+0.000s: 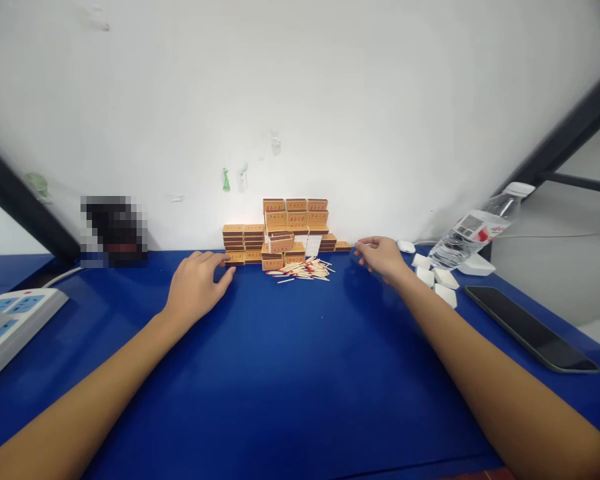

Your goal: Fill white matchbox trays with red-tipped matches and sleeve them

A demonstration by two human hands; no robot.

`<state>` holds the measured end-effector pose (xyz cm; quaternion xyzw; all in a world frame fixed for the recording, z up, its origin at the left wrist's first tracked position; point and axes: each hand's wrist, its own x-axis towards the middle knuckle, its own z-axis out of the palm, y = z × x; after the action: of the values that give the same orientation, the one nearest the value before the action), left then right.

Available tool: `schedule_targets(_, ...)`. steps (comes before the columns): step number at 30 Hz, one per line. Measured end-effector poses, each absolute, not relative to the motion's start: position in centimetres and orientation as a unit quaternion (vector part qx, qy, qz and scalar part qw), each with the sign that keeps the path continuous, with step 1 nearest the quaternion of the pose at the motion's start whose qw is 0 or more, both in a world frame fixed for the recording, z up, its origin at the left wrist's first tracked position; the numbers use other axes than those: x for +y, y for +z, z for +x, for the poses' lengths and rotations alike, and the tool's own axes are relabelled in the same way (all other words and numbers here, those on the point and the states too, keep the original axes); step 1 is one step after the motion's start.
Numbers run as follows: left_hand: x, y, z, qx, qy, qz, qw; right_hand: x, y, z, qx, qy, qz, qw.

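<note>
Several yellow matchboxes [297, 218] are stacked in steps against the white wall, highest in the middle. A lower block of matchboxes [243, 245] stands at the left of the stack. Loose matches with red heads [305, 269] lie in a heap in front. My left hand [199, 277] rests on the table with its fingers apart, fingertips at the lower left boxes. My right hand [380, 256] is just right of a single low matchbox [343, 246], thumb and fingers apart, with nothing visible between them.
On the blue table [280, 373], a power strip [25, 320] lies at the left. To the right are white blocks [445, 278], a tilted plastic bottle [480, 227] and a black phone [533, 327]. A pixelated dark object [115, 230] stands at the back left.
</note>
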<state>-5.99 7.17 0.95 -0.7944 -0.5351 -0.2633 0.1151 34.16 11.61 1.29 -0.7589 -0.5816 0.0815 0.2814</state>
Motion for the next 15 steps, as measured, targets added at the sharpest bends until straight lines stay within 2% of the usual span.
schedule_targets(6, 5.1, 0.7, -4.0, -0.426, -0.225, -0.869, 0.115, 10.3, 5.7, 40.3, -0.556, 0.037, -0.817, 0.146)
schedule_targets(10, 4.1, 0.5, -3.2, -0.373, -0.198, -0.899, 0.117, 9.2, 6.9, 45.3, -0.51, 0.076, -0.856, 0.034)
schedule_targets(13, 3.7, 0.6, -2.9, -0.352, -0.188, -0.906, 0.145, 9.3, 5.6, 47.5, -0.486, 0.094, -0.869, 0.02)
schedule_targets(15, 3.5, 0.8, -2.9, -0.351, -0.183, -0.906, 0.152, 9.6, 4.3, 48.1, -0.488, 0.073, -0.868, 0.057)
